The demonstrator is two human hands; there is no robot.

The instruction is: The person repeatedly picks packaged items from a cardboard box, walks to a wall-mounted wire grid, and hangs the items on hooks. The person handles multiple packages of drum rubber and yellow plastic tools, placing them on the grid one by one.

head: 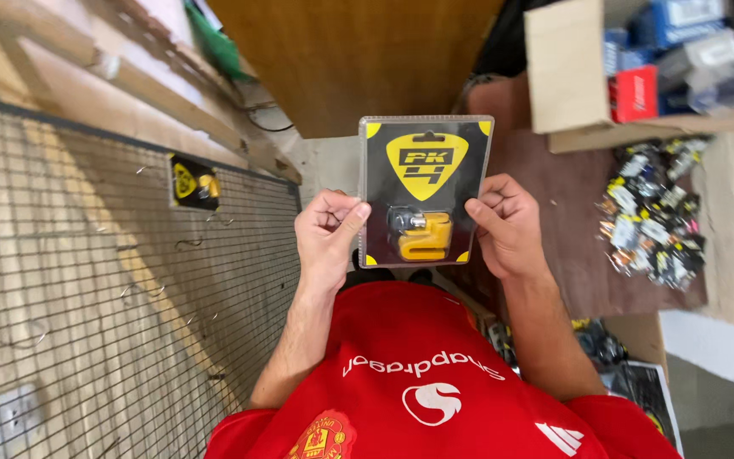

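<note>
A clear blister pack (425, 161) with a black-and-yellow card and a yellow disc lock sealed inside is held flat in front of me. My left hand (326, 236) pinches its lower left edge, thumb on the front. On the lower right edge my right hand (507, 225) grips the same pack. Both forearms rise from my red shirt (422, 382) at the bottom of the view.
A wire mesh display panel (87, 289) with hooks fills the left; one identical pack (194, 184) hangs on it. A cardboard box (571, 76) of packaged goods sits upper right, with a pile of small packaged items (652, 217) below it on a brown surface.
</note>
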